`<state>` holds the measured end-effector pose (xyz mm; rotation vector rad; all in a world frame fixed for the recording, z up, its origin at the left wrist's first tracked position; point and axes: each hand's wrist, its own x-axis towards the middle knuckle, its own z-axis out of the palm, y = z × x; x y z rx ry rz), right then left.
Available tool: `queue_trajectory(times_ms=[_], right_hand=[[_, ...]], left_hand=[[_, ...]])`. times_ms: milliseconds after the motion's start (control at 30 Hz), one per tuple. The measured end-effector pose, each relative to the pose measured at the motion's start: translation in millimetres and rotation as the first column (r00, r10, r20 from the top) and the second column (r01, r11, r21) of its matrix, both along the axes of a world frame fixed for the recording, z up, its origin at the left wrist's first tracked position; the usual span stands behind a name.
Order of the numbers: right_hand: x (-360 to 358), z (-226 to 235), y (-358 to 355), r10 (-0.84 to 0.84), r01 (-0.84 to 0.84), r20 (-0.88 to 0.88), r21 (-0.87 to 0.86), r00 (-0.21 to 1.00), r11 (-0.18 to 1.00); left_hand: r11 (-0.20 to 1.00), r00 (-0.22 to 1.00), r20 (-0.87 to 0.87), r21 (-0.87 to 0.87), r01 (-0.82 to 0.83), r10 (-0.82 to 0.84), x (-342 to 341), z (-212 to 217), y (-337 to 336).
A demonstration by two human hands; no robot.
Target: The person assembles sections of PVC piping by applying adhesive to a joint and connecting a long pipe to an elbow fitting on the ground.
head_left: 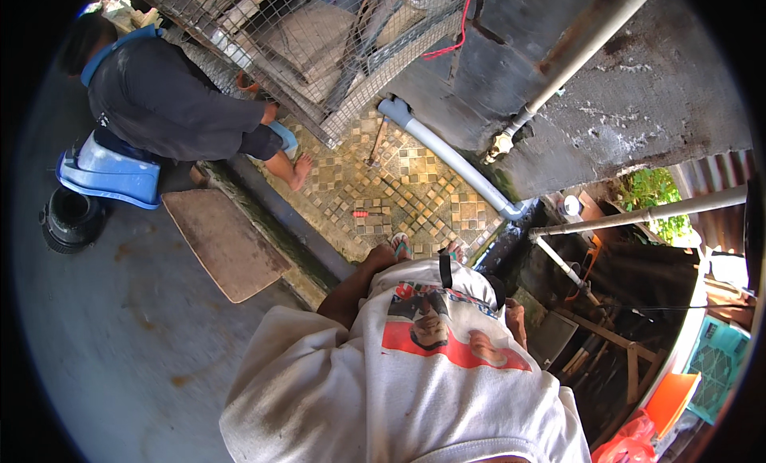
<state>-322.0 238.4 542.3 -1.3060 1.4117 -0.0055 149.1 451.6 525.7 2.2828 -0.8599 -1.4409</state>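
Observation:
My left arm [343,303] reaches down beside my white printed shirt [447,383]. My left hand [380,258] is low near my left foot, its fingers not clearly visible. On the other side, my right hand [516,319] hangs partly hidden by the shirt, and I cannot make out its fingers. My feet, in flip-flops [401,244], stand on a patterned tile floor [431,192]. Ahead of them lies a small red-handled tool [367,214], and farther off a hammer [378,140] with a wooden handle. Neither hand touches these tools.
A grey plastic pipe [455,164] runs along the wall. Far left, another person [167,96] sits on a blue plastic seat [112,176]. A wire cage [319,48] stands ahead; a brown board [223,244] lies at left. A teal crate [718,367] is at right.

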Motion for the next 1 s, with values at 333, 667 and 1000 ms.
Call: queue_trajectory(times_ms=[333,667,1000], right_hand=[[0,-4,13,-0.022,0.022,0.003,-0.023,1.0,0.999],[-5,-19,27,-0.026,0.027,0.015,-0.057,1.0,0.998],[-2,-12,33,-0.063,0.064,0.024,-0.044,0.998,0.997]], left_hand=[[0.997,0.997,-0.028,-0.002,0.073,-0.073,10,-10,6],[0.995,1.0,0.015,0.098,0.01,-0.012,12,-5,-1],[0.999,0.994,0.098,0.02,0.045,-0.046,10,25,-18]])
